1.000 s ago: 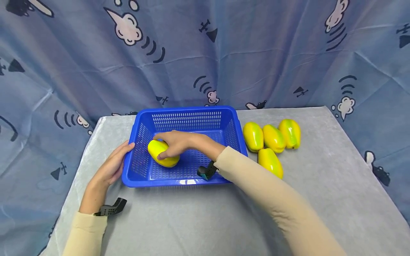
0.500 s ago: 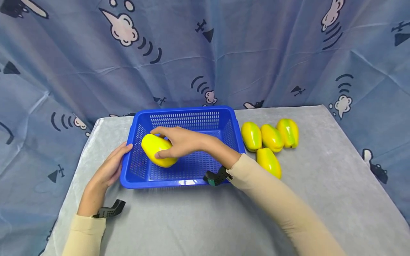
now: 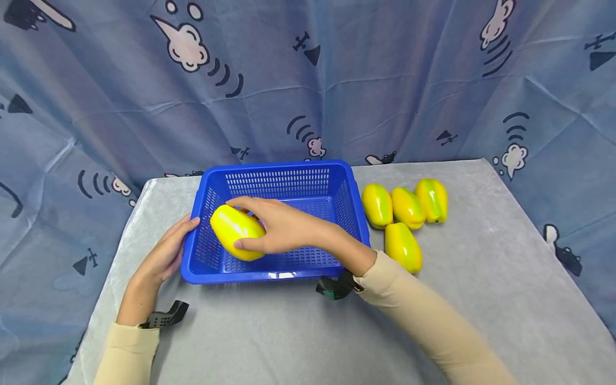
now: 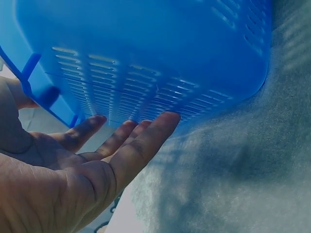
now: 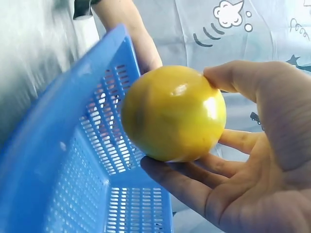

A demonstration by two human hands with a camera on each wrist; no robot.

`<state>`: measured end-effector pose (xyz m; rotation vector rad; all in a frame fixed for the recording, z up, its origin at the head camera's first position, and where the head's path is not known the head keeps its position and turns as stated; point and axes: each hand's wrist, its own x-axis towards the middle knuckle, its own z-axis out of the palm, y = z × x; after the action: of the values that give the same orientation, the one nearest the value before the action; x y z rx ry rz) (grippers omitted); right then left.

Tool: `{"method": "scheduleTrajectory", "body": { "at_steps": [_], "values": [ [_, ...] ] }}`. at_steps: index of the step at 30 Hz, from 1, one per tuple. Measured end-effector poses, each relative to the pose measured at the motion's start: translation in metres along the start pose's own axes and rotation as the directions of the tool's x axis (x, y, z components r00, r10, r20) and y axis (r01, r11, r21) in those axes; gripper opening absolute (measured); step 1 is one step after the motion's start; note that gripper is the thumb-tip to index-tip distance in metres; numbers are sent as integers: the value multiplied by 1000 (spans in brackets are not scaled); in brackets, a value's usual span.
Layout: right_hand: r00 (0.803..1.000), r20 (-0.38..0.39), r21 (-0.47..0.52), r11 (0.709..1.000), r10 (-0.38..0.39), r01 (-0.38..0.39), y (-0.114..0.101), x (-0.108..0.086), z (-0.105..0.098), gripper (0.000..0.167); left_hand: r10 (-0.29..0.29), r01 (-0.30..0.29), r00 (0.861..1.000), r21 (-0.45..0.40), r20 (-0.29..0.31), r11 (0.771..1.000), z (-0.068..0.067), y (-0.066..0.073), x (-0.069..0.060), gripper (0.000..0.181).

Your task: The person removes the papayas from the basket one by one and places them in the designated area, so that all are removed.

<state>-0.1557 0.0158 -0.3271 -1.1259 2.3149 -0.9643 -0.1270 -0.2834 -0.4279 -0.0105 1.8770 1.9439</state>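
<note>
My right hand (image 3: pixel 284 224) holds a glossy yellow papaya (image 3: pixel 233 227) over the left part of a blue plastic basket (image 3: pixel 279 275). In the right wrist view, the thumb lies on one side of the papaya (image 5: pixel 170 114) and the fingers on the other, raised above the basket floor. My left hand (image 3: pixel 168 251) grips the basket's left side, its thumb over the rim. In the left wrist view, the fingers of my left hand (image 4: pixel 92 165) reach along the slotted outer wall of the basket (image 4: pixel 146 43).
Several yellow-green papayas lie grouped right of the basket, among them a near one (image 3: pixel 403 247) and a far right one (image 3: pixel 431 200). A grey cloth covers the table (image 3: pixel 260 331). A blue patterned curtain (image 3: pixel 269 64) hangs behind it.
My right hand has lifted the papaya from low in the basket and shifted it slightly left and nearer. My left hand stays on the basket's rim.
</note>
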Motion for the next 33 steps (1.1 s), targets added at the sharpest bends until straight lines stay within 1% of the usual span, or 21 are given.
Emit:
{"method": "scheduleTrajectory", "body": {
  "at_steps": [6,12,17,22,27,33],
  "values": [
    [1000,-21,68,998,-8,9,3,-13,7,74,-3,3,1000,13,-11,1000,0,-1,-1,72],
    [998,-61,135,991,15,-7,7,-24,6,73,9,-9,1000,-18,-8,1000,1,-1,0,72],
    [994,-100,167,986,39,-22,11,-36,1,73,24,-24,1000,-43,5,999,1,-2,1,68],
    [985,-163,193,981,56,-24,18,-51,-4,73,29,-28,1000,-49,10,998,0,-2,2,64],
    [975,-204,212,976,91,-47,27,-63,-5,74,19,-19,1000,-19,6,1000,0,-3,-1,69],
    [952,-286,225,973,113,-48,36,-79,-10,76,24,-24,1000,-22,10,999,0,-2,0,71]
  ]
}}
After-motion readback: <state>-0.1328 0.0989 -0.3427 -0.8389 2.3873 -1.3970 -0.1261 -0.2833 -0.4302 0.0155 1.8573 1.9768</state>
